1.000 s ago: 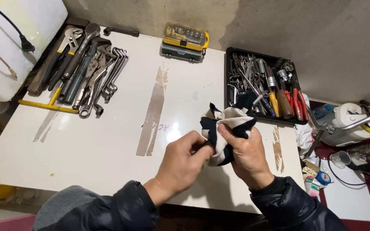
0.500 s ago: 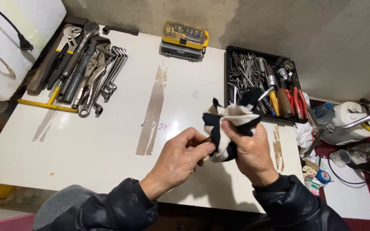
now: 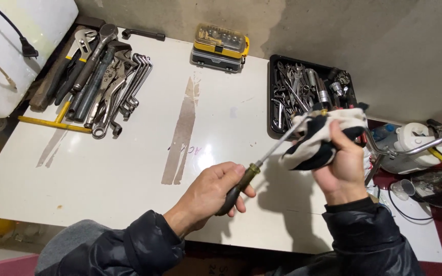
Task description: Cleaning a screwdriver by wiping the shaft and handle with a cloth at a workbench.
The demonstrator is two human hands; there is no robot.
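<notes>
Presently we find the left hand [image 3: 216, 191] clenched round the dark handle of a screwdriver [image 3: 251, 171], held above the near edge of the white table [image 3: 129, 168]. Its metal shaft runs up and to the right into a black-and-white rag [image 3: 318, 140], where the tip is hidden from us. The right hand [image 3: 341, 163] grasps that rag, bunched around the shaft, over the table's right edge. Both wrists are covered by dark padded sleeves.

We record the following about the work. A black tray [image 3: 272, 102] stands at the far right corner, crowded with sockets, spanners and red-handled drivers; the rag overlaps its near side in our view and conceals part of its contents. A yellow and grey bit case [image 3: 220, 47] sits at the far edge, near the middle. A row of wrenches and pliers [image 3: 103, 82] lies at the far left corner, with a yellow T-handled tool [image 3: 52, 124] just in front of it. A brown streak [image 3: 182, 134] marks the centre of the tabletop, between the wrenches and the tray. A white container [image 3: 11, 46] with a black plug cord across it stands beyond the left edge. Past the right edge, on red-and-white floor tiles, we note a white appliance [image 3: 410, 145] and a dark kettle [image 3: 436, 184]. Nothing lies on the tabletop directly under the hands.
</notes>
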